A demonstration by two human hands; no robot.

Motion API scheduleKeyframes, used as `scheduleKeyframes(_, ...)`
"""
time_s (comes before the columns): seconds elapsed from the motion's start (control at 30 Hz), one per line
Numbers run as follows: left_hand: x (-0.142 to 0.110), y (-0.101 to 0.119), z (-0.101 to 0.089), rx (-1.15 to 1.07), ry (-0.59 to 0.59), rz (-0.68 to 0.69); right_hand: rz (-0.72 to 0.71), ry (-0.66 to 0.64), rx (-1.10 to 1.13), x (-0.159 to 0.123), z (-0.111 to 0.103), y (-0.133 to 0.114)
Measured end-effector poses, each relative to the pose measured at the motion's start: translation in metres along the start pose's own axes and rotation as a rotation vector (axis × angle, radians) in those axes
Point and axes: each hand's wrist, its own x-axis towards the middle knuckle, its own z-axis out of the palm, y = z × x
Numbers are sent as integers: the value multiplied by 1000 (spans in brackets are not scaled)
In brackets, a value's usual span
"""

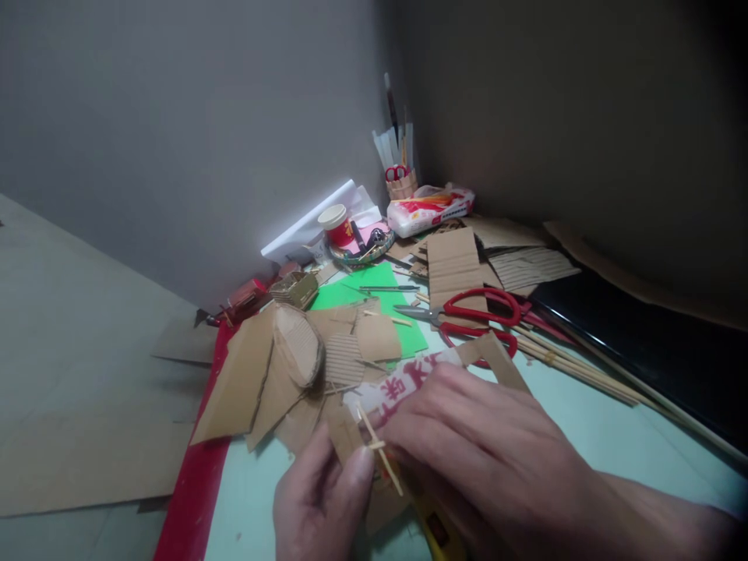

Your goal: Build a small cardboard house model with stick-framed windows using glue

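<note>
My left hand (pixel 327 499) is closed, thumb and fingers pinching a narrow cardboard strip (pixel 344 436). Against the strip lies a small cross of thin wooden sticks (pixel 377 446), close to my left thumb tip. My right hand (pixel 479 452) is curled right beside it around a yellow tool (pixel 437 528). Most of that tool is hidden under the hand, so its kind is unclear. Behind my right knuckles shows a white plastic wrapper with red print (pixel 403 382). An angled piece of cardboard (pixel 506 365) sticks out past the same hand.
Red-handled scissors (pixel 473 312) lie beyond my right hand, near a bundle of wooden sticks (pixel 573 366). Cardboard pieces (pixel 234 382), an oval cardboard form (pixel 298 343) and green paper (pixel 379 276) cover the left and middle. A red cup (pixel 336 226), tissue pack (pixel 432 210) and black laptop-like slab (pixel 648 343) stand farther out.
</note>
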Motion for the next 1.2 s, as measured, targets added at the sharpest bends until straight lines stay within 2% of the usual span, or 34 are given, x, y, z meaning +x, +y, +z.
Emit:
scheduleKeyframes(0.23,0,-8,-6,32,-67,3,-65,158,-18,1,10,6)
scheduleKeyframes(0.57,0,-5,-3,-17,-104,-30,-63,98,55,0,10,9)
scheduleKeyframes(0.73,2,-7,-5,-68,-131,-48,-71,75,6,0,8,9)
scheduleKeyframes(0.87,3,-6,-6,-182,-157,-108,-139,119,-68,4,-1,8)
scheduleKeyframes(0.93,3,-4,-6,-232,-151,-119,-145,77,-103,8,-10,7)
scheduleKeyframes(1.0,4,-2,-6,-256,-134,-116,-93,46,-137,13,-21,9)
scheduleKeyframes(1.13,8,3,-8,-332,-75,-108,94,227,-259,20,-33,17)
scheduleKeyframes(1.2,10,5,-10,-365,-46,-102,242,226,-196,22,-35,23)
